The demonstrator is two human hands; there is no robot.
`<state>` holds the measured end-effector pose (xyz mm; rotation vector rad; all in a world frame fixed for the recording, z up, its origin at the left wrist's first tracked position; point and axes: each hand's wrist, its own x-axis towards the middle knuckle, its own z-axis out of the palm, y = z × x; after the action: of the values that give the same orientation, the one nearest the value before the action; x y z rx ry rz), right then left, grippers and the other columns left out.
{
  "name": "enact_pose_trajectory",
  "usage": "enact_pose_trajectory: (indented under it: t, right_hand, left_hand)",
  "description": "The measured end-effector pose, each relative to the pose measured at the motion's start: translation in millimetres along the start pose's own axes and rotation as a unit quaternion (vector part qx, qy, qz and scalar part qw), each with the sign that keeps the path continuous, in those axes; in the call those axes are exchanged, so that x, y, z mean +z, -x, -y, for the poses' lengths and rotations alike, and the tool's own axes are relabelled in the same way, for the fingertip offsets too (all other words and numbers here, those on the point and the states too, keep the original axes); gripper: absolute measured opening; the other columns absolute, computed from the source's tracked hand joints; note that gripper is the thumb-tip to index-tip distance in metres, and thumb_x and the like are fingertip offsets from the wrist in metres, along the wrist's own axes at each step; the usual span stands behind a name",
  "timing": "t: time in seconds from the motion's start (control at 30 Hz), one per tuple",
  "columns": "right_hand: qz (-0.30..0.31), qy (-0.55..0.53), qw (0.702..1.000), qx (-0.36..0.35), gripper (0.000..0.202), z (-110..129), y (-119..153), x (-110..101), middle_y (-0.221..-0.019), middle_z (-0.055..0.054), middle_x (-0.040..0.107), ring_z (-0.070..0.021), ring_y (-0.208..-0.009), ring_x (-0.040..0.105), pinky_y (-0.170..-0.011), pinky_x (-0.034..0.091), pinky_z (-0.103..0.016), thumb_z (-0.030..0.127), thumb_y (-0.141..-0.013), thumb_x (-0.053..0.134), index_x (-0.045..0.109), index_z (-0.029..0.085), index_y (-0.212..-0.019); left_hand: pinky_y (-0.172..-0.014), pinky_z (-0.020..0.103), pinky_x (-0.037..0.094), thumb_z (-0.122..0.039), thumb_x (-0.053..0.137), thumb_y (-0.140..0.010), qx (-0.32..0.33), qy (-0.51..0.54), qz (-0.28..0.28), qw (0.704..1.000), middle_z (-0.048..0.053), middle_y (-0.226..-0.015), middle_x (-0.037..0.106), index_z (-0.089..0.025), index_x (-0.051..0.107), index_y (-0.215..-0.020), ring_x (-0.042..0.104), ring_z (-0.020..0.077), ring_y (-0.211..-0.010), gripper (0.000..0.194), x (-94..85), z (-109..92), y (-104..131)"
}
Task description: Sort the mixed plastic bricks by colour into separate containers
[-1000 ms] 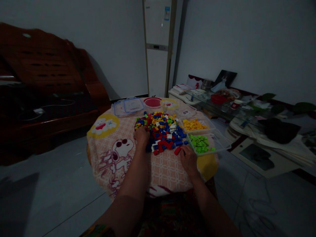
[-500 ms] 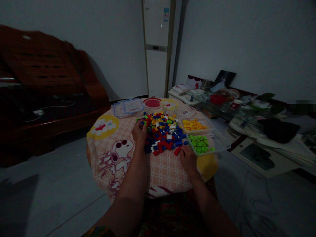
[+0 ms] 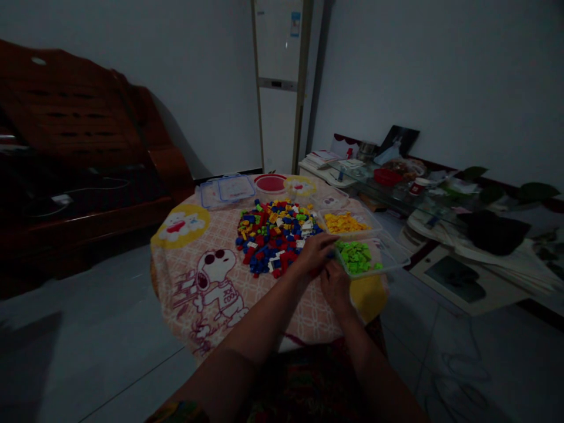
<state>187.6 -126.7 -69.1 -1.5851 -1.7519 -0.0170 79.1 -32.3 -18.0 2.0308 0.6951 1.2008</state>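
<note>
A mixed pile of plastic building bricks [image 3: 268,232], red, blue, yellow, white and green, lies on the table. My left hand [image 3: 316,251] reaches across the pile's right side, its fingertips by the near-left corner of the box of green bricks [image 3: 355,255]. Its fingers look bent together, and anything in them is hidden. My right hand [image 3: 335,285] is just below it, close to touching, with fingers closed at the pile's right edge. A bit of a red brick [image 3: 314,272] shows at its fingertips, partly covered by my left hand. Behind the green box is a clear box of yellow bricks [image 3: 346,222].
The round table wears a pink patterned cloth [image 3: 220,235]. Clear lids with blue rims [image 3: 235,188] and a red round lid [image 3: 270,183] lie at the back. A cluttered glass-topped stand [image 3: 379,176] is to the right, a wooden bench [image 3: 83,147] to the left.
My left hand has moved from the pile's left side across to the right, up beside my right hand and the green box. My right hand has stayed nearly in place.
</note>
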Motion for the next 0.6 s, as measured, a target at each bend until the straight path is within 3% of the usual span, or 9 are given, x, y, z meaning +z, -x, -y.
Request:
enact_pose_trajectory:
  t: [0.07,0.13,0.23,0.33,0.43,0.6]
  right_hand:
    - [-0.003,0.002,1.000,0.003,0.031,0,0,0,-0.100,-0.010,0.071,-0.0233,-0.093,0.063,-0.084,0.049,-0.033,0.015,-0.091,0.045,0.071,0.017,-0.107]
    - [-0.006,-0.003,1.000,0.001,0.032,1,0,0,-0.103,-0.010,0.071,-0.0232,-0.095,0.064,-0.087,0.049,-0.033,0.014,-0.091,0.044,0.072,0.018,-0.107]
    - [-0.008,-0.011,1.000,-0.001,0.030,3,-1,0,-0.105,-0.010,0.072,-0.0223,-0.098,0.064,-0.091,0.049,-0.033,0.013,-0.092,0.044,0.072,0.019,-0.100]
    - [-0.009,-0.019,1.000,0.007,0.029,3,-1,-2,-0.106,-0.009,0.072,-0.0215,-0.099,0.064,-0.092,0.049,-0.032,0.013,-0.092,0.044,0.072,0.020,-0.099]
    - [-0.003,-0.023,1.000,0.005,0.029,3,-1,-3,-0.104,-0.007,0.072,-0.0208,-0.098,0.064,-0.092,0.049,-0.031,0.013,-0.093,0.045,0.072,0.021,-0.100]
    - [-0.008,-0.024,1.000,0.002,0.028,1,0,-1,-0.103,-0.009,0.072,-0.0216,-0.099,0.064,-0.093,0.049,-0.032,0.014,-0.093,0.046,0.073,0.020,-0.098]
  left_hand:
    - [-0.095,0.036,0.054,-0.017,0.059,-0.086,0.018,0.023,0.023,0.999,0.012,-0.124,0.070,-0.020,0.066,-0.135,0.069,0.0220,-0.106,0.049,9.2,1,0]
    - [-0.096,0.037,0.054,-0.016,0.059,-0.085,0.017,0.018,0.023,0.999,0.012,-0.130,0.068,-0.021,0.062,-0.139,0.069,0.0224,-0.109,0.055,7.1,4,2]
    - [-0.098,0.038,0.054,-0.015,0.060,-0.084,-0.016,-0.041,-0.014,0.999,0.013,-0.126,0.070,-0.018,0.067,-0.132,0.069,0.0233,-0.109,0.049,-13.4,9,6]
    - [-0.100,0.038,0.052,-0.013,0.058,-0.085,-0.075,-0.133,-0.081,0.985,0.011,-0.118,0.074,-0.018,0.073,-0.120,0.069,0.0230,-0.109,0.038,-45.1,14,8]
    - [-0.101,0.036,0.050,-0.013,0.058,-0.086,-0.146,-0.225,-0.164,0.949,0.011,-0.115,0.075,-0.016,0.076,-0.111,0.069,0.0234,-0.109,0.031,-80.4,17,12]
    - [-0.094,0.035,0.051,-0.019,0.056,-0.088,-0.313,-0.347,-0.248,0.848,0.010,-0.111,0.076,-0.020,0.077,-0.111,0.069,0.0258,-0.107,0.031,-129.6,25,25]
